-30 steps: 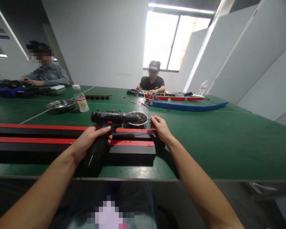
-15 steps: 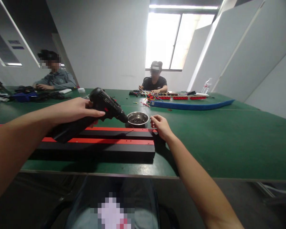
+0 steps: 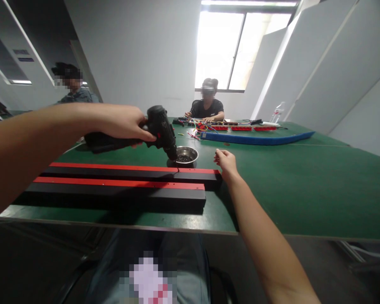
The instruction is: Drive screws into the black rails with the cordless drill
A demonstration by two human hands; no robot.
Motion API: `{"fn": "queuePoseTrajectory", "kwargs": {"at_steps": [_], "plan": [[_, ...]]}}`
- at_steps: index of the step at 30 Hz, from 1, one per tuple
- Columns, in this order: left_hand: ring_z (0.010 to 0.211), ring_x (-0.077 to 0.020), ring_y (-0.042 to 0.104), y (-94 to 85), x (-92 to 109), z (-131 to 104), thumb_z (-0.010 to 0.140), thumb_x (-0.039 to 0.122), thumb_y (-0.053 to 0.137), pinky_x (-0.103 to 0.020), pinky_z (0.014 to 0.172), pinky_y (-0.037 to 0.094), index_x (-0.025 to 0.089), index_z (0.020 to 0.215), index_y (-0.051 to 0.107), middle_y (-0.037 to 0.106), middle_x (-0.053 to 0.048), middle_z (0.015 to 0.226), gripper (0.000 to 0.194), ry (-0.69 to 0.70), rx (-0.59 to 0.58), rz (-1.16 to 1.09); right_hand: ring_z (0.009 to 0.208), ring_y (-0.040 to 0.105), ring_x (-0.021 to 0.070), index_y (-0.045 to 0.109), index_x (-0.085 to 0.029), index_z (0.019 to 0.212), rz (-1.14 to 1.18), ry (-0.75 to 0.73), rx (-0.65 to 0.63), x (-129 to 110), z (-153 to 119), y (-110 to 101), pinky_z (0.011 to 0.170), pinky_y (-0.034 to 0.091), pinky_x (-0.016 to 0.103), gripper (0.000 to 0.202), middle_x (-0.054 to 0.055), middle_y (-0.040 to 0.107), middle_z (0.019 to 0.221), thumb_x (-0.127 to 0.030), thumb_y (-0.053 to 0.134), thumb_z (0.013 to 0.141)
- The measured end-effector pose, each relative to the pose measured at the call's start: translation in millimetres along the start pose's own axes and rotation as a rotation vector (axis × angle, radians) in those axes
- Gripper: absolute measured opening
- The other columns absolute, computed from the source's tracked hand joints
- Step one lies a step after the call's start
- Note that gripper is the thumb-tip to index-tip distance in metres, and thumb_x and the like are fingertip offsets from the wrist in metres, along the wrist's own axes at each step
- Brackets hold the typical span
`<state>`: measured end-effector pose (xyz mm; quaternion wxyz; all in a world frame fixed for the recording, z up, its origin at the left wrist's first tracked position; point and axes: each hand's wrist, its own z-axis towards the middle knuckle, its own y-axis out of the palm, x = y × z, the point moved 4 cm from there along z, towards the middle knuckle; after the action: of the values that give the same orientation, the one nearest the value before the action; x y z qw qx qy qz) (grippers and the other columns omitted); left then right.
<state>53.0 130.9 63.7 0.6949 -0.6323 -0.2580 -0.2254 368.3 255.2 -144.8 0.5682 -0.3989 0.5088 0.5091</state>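
Left hand (image 3: 126, 122) tight round my cordless drill (image 3: 161, 126) | bit (image 3: 177, 168), swung down right of my fingers (image 3: 148, 135), now lines up on far red-topped bar (image 3: 139, 168) | right hand (image 3: 227, 162) pinched, contents unclear

One view, head-worn. Looks out from the near side of the desk (image 3: 310, 185), forward and down. Wearer's lap (image 3: 184, 257) close, at the bottom; left hand (image 3: 123, 122) and right hand (image 3: 227, 163) near, mid-view; window (image 3: 220, 50) far, at the top. Wide coverage.
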Motion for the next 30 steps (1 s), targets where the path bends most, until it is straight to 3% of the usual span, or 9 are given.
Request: {"fn": "queuePoseTrajectory", "kwargs": {"at_steps": [3,6,10,15,21,30], "plan": [[0.097,-0.0308,0.066,20.5,27.4,3.0,0.074,0.046,0.081,-0.039,0.089,0.044,0.007,0.098,0.076,0.071,-0.013,0.088,0.046,0.153,-0.021,0.696,0.054,0.053,0.0108,0.058,-0.018,0.071,-0.042,0.070,-0.041,5.3,-1.8,3.5,0.051,0.039,0.024,0.024,0.001,0.060,0.064,-0.035,0.069,0.084],[0.105,-0.0398,0.062,39.9,47.0,-0.4,0.065,0.050,0.087,-0.051,0.093,0.039,0.014,0.112,0.072,0.070,-0.019,0.098,0.060,0.256,0.099,0.908,0.052,0.052,0.0095,0.059,-0.017,0.073,-0.094,0.067,-0.106,5.7,-6.3,9.8,0.049,0.038,0.022,0.020,0.000,0.061,0.064,-0.029,0.065,0.087],[0.111,-0.0433,0.059,53.9,60.3,-6.6,0.078,0.039,0.077,-0.054,0.096,0.035,0.008,0.103,0.070,0.068,-0.023,0.098,0.041,0.317,0.186,0.950,0.052,0.052,0.0095,0.059,-0.016,0.072,-0.145,0.021,-0.163,1.4,-11.5,15.3,0.050,0.040,0.022,0.021,0.001,0.061,0.063,-0.026,0.063,0.089],[0.111,-0.0451,0.060,58.0,68.8,-6.5,0.076,0.029,0.077,-0.053,0.095,0.036,0.004,0.096,0.067,0.068,-0.022,0.096,0.034,0.378,0.178,1.003,0.053,0.052,0.0101,0.059,-0.016,0.073,-0.184,0.021,-0.181,2.2,-11.5,16.9,0.048,0.038,0.021,0.021,0.002,0.062,0.065,-0.026,0.062,0.090],[0.132,-0.0511,0.045,55.6,67.9,2.0,0.073,0.036,0.082,-0.055,0.106,0.024,0.004,0.082,0.062,0.064,-0.021,0.110,0.039,0.359,0.155,0.828,0.053,0.052,0.0100,0.060,-0.015,0.072,-0.195,0.025,-0.189,2.9,-10.3,17.8,0.049,0.039,0.021,0.022,0.002,0.062,0.065,-0.025,0.061,0.091],[0.128,-0.0526,0.046,51.8,58.4,-0.1,0.071,0.045,0.083,-0.056,0.104,0.025,0.005,0.083,0.060,0.061,-0.017,0.101,0.048,0.334,0.165,0.851,0.053,0.053,0.0091,0.060,-0.015,0.075,-0.134,0.104,-0.192,-1.4,-15.1,14.1,0.046,0.037,0.019,0.020,0.002,0.061,0.068,-0.023,0.060,0.093]]}}
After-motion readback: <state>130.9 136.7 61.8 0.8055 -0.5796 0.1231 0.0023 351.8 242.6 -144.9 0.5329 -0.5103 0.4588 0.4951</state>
